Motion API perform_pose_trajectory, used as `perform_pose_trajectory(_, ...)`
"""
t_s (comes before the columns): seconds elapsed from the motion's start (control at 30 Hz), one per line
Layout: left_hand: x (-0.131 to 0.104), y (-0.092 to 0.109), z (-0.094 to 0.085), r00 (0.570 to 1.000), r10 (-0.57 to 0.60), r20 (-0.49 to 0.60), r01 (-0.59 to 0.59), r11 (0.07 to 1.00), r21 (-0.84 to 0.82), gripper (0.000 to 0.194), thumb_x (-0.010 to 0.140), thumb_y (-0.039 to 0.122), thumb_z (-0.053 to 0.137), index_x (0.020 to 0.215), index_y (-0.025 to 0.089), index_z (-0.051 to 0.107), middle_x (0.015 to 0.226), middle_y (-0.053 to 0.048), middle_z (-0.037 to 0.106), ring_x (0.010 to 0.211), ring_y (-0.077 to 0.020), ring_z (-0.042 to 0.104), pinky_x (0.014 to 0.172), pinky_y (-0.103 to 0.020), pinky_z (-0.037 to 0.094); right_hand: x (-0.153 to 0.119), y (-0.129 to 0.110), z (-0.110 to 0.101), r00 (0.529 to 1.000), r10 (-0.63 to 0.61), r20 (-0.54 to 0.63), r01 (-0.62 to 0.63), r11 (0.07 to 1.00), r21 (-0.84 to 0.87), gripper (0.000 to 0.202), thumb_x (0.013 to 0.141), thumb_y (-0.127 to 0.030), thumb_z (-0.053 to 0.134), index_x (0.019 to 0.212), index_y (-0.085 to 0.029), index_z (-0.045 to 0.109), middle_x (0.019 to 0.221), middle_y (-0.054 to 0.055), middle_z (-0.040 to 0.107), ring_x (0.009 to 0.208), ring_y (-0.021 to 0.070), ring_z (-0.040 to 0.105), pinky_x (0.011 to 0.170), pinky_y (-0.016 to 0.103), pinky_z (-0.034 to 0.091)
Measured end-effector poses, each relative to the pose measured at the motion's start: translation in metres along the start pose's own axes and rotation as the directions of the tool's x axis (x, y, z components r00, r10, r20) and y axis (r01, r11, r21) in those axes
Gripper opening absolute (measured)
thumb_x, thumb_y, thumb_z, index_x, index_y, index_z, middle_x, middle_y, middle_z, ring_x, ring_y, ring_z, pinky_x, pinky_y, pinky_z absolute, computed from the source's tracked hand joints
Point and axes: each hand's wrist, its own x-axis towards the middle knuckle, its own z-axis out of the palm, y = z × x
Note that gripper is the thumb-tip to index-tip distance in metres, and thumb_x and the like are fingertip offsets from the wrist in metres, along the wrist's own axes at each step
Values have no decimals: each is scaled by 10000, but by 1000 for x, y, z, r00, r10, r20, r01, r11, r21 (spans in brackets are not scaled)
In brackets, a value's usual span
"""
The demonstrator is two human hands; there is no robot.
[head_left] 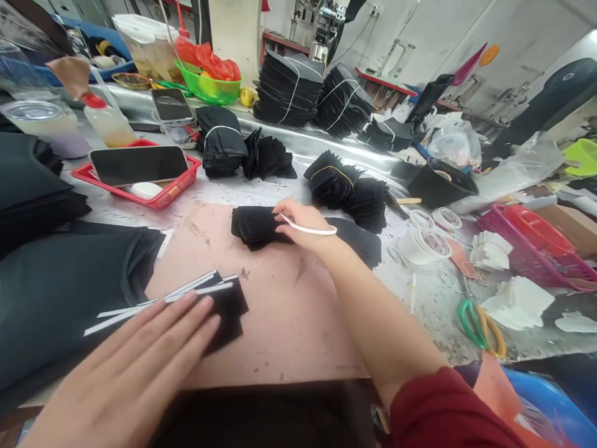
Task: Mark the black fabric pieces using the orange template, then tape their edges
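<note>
My left hand lies flat with its fingers stretched out over black fabric pieces edged with narrow white strips. These pieces sit at the near left of the pinkish work board. At the board's far edge, my right hand has its thumb and fingers closed at a stack of small black fabric pieces. How many pieces it grips is hidden. A thin white band runs across this hand toward the wrist. More flat black pieces lie just beyond the wrist.
Dark fabric covers the left side. A red basket holding a phone stands behind. Banded black stacks line the back. Tape rolls, green-and-orange-handled scissors and a pink basket are at right.
</note>
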Motion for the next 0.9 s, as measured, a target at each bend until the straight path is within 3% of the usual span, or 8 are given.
perform_pose_trajectory(0.07,-5,-8,8,1000,5,-28,-3,998,66,429,929,245,339,1353,225,406,1413,-41,438,1312,-234,378,1120,-418,229,-2,0,-2,1000,0,-23,0,1000,4,252,783,-127,597,1015,-223,568,860,-11,689,821,184,635,756,307,463)
perform_pose_trajectory(0.17,5,0,11,994,-4,-114,5,1000,1,351,937,329,379,1223,200,537,1334,-57,526,1309,-220,385,1127,-381,220,-28,-7,-5,984,-125,-129,110,987,-116,197,822,-137,531,1004,-186,590,825,31,679,772,192,628,734,310,461)
perform_pose_trajectory(0.3,22,23,7,975,12,-222,-41,991,-125,259,905,245,469,1120,198,605,1255,-38,593,1285,-183,415,1118,-329,249,-99,-26,-3,950,-307,-62,294,941,-168,220,834,-70,446,885,-190,623,753,37,681,679,172,607,694,298,467)
perform_pose_trajectory(0.4,21,34,16,976,62,-207,-98,982,-165,270,885,299,530,1129,210,604,1219,-13,619,1200,-175,500,1104,-320,267,-159,-38,2,929,-365,-68,357,929,-101,225,851,-59,436,912,-187,611,705,37,677,638,167,602,625,282,483)
perform_pose_trajectory(0.5,11,42,37,977,168,-131,-185,974,-130,297,885,367,524,1136,229,604,1190,13,637,1111,-164,554,1113,-315,222,-197,-48,6,965,-260,-25,260,965,21,197,821,-59,475,916,-186,593,721,36,662,643,157,595,606,264,494)
perform_pose_trajectory(0.6,0,48,52,974,209,-86,-218,970,-106,312,881,339,525,1164,226,589,1212,6,623,1111,-190,540,1112,-358,206,-201,-56,8,997,-67,-38,73,984,164,154,821,-105,486,866,-203,595,734,22,638,669,146,601,624,250,500)
perform_pose_trajectory(0.7,-5,51,53,974,213,-71,-219,972,-85,326,874,267,500,1186,212,578,1188,-13,632,1104,-207,529,1099,-392,209,-182,-65,14,995,91,-39,-76,956,284,215,834,-93,413,820,-213,592,749,12,608,692,129,607,634,228,497)
perform_pose_trajectory(0.9,-4,54,43,980,197,-41,-199,979,-46,321,883,218,418,1150,216,597,1060,-15,669,1040,-180,534,1009,-350,301,-148,-79,29,957,157,242,-245,886,393,384,771,-65,461,1096,-266,501,703,-59,589,621,114,595,590,213,480)
